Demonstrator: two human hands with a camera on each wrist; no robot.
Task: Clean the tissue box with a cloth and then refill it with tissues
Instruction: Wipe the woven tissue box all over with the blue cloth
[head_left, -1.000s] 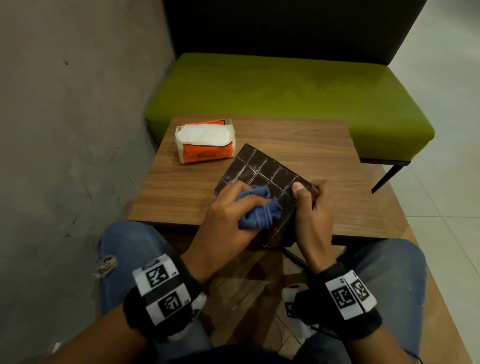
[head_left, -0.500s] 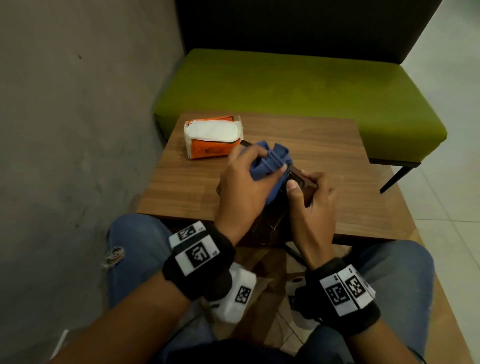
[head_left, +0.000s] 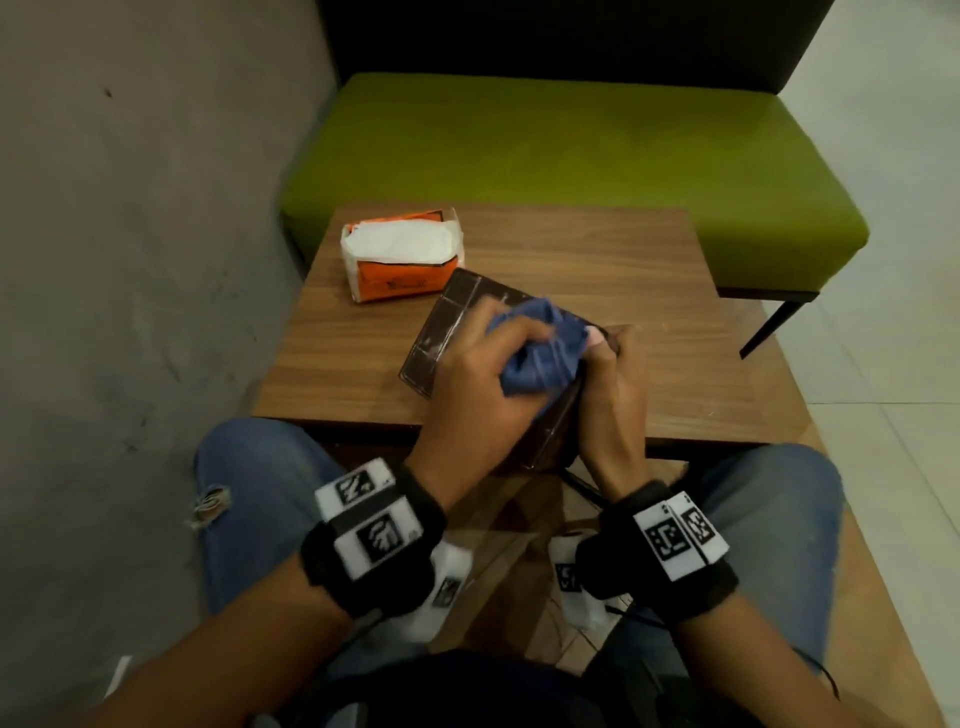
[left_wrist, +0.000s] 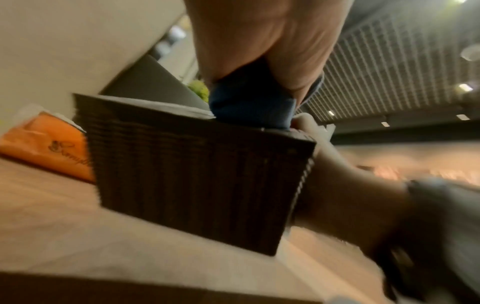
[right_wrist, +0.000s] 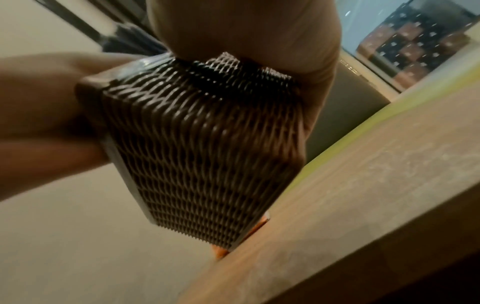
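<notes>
The dark brown tissue box (head_left: 447, 332) stands on the near part of the wooden table (head_left: 623, 270), turned at an angle and tilted, with its near end reaching over the table's front edge toward the person's knees. In the left wrist view only its lower corner seems to meet the wood. Its upper face has a grid of squares; its sides have a woven texture, clear in the right wrist view.

The left hand (head_left: 478, 384) is closed around a bunched blue cloth (head_left: 545, 348) and presses it on the upper face of the box, near the right end. The right hand (head_left: 615, 395) grips the right end of the box, the thumb on top just beside the cloth, the fingers wrapped around the side.

The orange and white tissue pack (head_left: 400, 254) lies at the far left of the table, near the far corner of the box but apart from it. The right half and far right corner of the table are bare wood. A grey wall (head_left: 130, 260) runs close along the left edge of the table, and a green bench seat (head_left: 571, 145) stands directly behind the far edge.
</notes>
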